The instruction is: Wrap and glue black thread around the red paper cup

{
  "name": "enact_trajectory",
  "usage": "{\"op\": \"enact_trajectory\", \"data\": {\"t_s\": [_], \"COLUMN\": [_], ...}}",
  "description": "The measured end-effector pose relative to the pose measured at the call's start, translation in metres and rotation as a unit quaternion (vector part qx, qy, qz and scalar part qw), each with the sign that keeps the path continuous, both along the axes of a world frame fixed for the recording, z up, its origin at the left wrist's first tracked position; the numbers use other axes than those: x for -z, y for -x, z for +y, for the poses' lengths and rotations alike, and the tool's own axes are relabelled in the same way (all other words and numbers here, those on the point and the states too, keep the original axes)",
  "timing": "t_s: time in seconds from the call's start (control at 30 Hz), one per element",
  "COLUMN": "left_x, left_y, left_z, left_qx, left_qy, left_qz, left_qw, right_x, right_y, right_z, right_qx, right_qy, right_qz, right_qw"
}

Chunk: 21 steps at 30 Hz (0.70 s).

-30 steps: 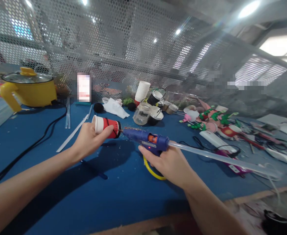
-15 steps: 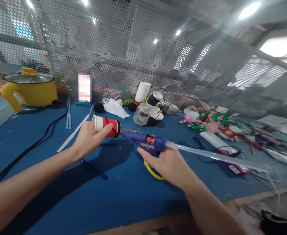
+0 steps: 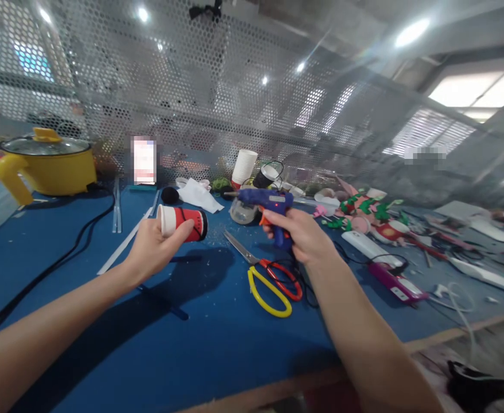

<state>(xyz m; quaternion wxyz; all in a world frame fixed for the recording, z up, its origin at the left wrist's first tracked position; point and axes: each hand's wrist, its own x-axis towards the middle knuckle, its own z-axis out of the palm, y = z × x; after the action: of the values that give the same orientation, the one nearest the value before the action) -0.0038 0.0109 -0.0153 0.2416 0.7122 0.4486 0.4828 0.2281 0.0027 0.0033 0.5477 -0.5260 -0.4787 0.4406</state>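
Note:
In my left hand (image 3: 159,246) is a red and white paper cup (image 3: 185,222), tipped on its side with its black-edged end toward the right. A dark cord or line crosses its red part. My right hand (image 3: 303,232) is wrapped round the grip of a blue glue gun (image 3: 263,199). Its nozzle points left, apart from the cup and a little higher. Scissors (image 3: 269,281) with one red and one yellow handle lie on the blue table (image 3: 217,355) below the gun. Behind the gun stands a clear jar (image 3: 240,213), partly covered.
A yellow electric pot (image 3: 58,169) stands at the left, its black cord trailing forward. Along the back are a lit phone (image 3: 144,162), stacked white cups (image 3: 244,166) and a crumpled white tissue (image 3: 199,195). Green and pink craft pieces (image 3: 364,209) and a purple power strip (image 3: 396,282) lie right.
My right hand has lifted the glue gun up and away from the cup, and its nozzle has left the cup's black edge. The scissors now show fully. My left hand still holds the cup.

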Motion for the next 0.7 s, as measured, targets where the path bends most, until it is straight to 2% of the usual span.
{"op": "enact_trajectory", "data": {"t_s": [0.1, 0.23, 0.37, 0.53, 0.7], "left_x": [0.000, -0.001, 0.000, 0.001, 0.000], "left_y": [0.000, 0.000, 0.001, 0.001, 0.001], "left_z": [-0.001, -0.002, -0.001, 0.000, -0.002], "left_qx": [0.001, 0.008, 0.022, 0.022, 0.030], "left_qy": [0.000, 0.003, -0.004, -0.005, -0.002], "left_qz": [-0.002, 0.000, 0.010, 0.025, 0.028], "left_qw": [1.000, 1.000, 1.000, 0.999, 0.999], "right_x": [-0.007, -0.013, -0.008, -0.002, -0.015], "right_y": [-0.008, -0.015, -0.019, -0.026, -0.024], "right_z": [0.034, 0.076, 0.103, 0.111, 0.088], "right_qx": [0.035, 0.030, 0.022, 0.057, 0.149], "right_qy": [0.016, 0.064, 0.138, 0.166, 0.084], "right_qz": [-0.010, -0.029, -0.073, -0.166, -0.290], "right_qw": [0.999, 0.997, 0.987, 0.970, 0.941]}}
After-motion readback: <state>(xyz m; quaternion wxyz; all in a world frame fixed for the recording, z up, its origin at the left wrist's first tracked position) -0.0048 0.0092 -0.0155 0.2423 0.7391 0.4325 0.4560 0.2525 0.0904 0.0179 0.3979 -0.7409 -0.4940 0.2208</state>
